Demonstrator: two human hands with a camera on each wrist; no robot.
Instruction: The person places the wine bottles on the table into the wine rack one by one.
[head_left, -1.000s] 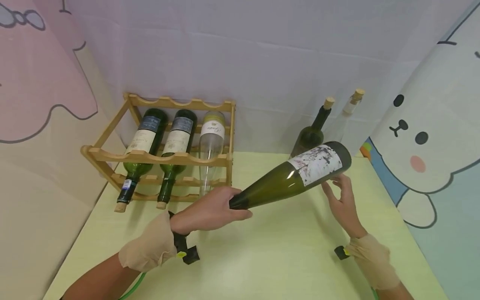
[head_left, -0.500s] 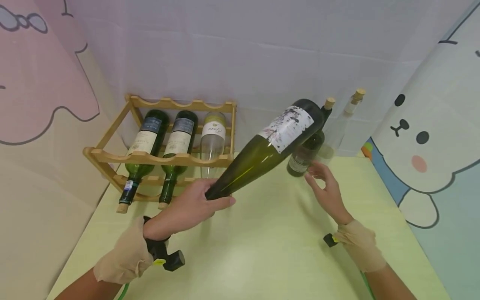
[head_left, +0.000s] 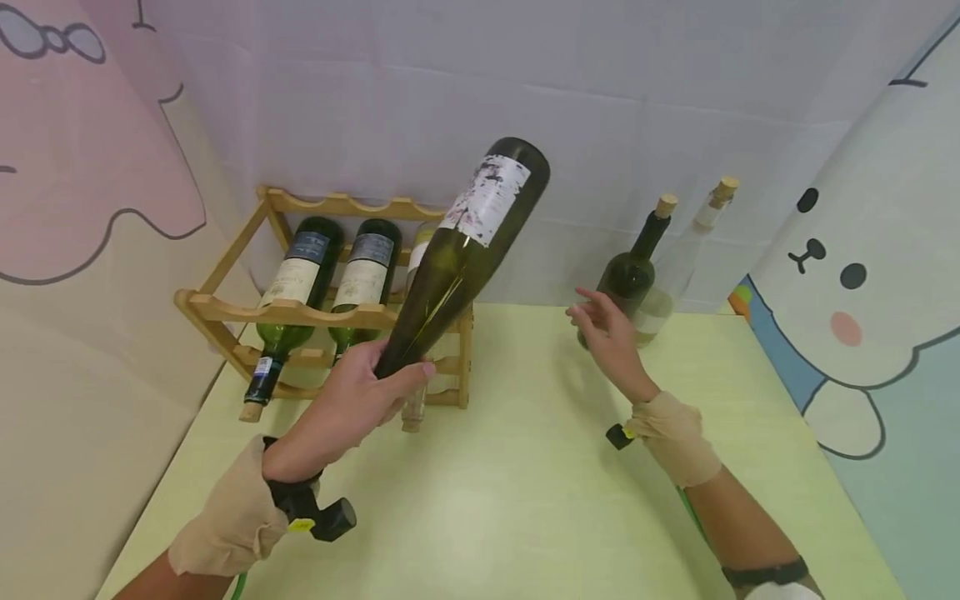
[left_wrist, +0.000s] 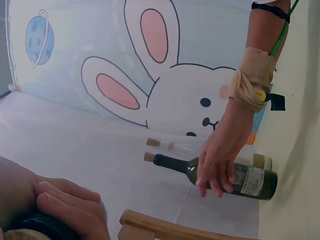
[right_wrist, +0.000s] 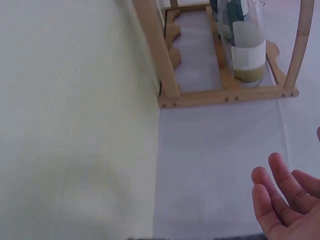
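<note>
My left hand (head_left: 352, 400) grips a green wine bottle (head_left: 465, 242) by its neck, its base tilted up and away and its white label scuffed. In the head view this bottle overlaps the right end of the wooden wine rack (head_left: 300, 314). Two dark green bottles (head_left: 297, 275) and a clear bottle (head_left: 413, 410) lie in the rack. The right hand (head_left: 611, 342) holds nothing, its fingers loosely bent, in front of an upright dark bottle (head_left: 628, 271). In the left wrist view the left fingers (left_wrist: 70, 205) curl round the bottle's dark neck.
A clear corked bottle (head_left: 678, 267) stands beside the upright dark one at the table's back right. The pale yellow table (head_left: 510, 500) runs back to a white cloth wall (head_left: 600, 100). Printed cartoon curtains (head_left: 840, 275) hang at both sides.
The left hand has swung the gripped bottle leftward and raised its base, from over the table's right to the rack's right end. The right hand has moved left, away from the bottle's base.
</note>
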